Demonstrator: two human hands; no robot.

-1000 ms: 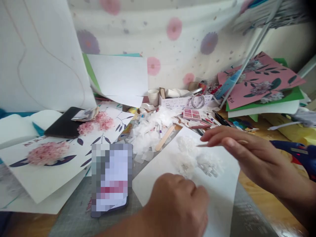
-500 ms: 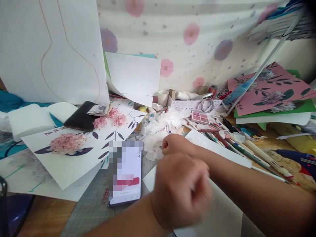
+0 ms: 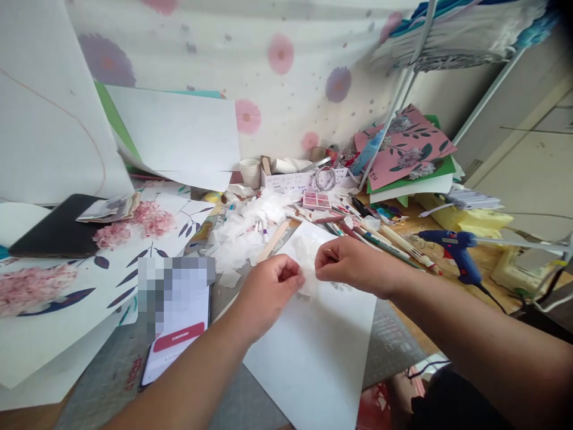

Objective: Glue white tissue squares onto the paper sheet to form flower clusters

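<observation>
Thumb and forefinger of my left hand (image 3: 271,289) pinch a thin piece of white tissue paper (image 3: 308,272). My right hand (image 3: 356,266) is closed at the tissue's other edge, its fingertips partly hidden; the tissue spans between both hands. Below them lies a large white sheet of paper (image 3: 313,346), on the grey cutting mat (image 3: 233,388). Whitish crumpled material shows behind and under my right hand, and I cannot tell how much is loose. A heap of white tissue pieces (image 3: 250,224) lies beyond my left hand, with a flat wooden stick (image 3: 274,240) beside it.
A phone (image 3: 183,322) lies left of my left forearm. Flower pictures (image 3: 165,239) and a black wallet (image 3: 54,230) are farther left. Pens (image 3: 394,248) and a blue glue gun (image 3: 461,254) lie right. Paper cups (image 3: 249,173) and a pink palette (image 3: 317,201) stand behind.
My hands have moved from crossing each other to side by side above the white sheet, with tissue between them. The view has swung to the right, bringing the whole glue gun into sight.
</observation>
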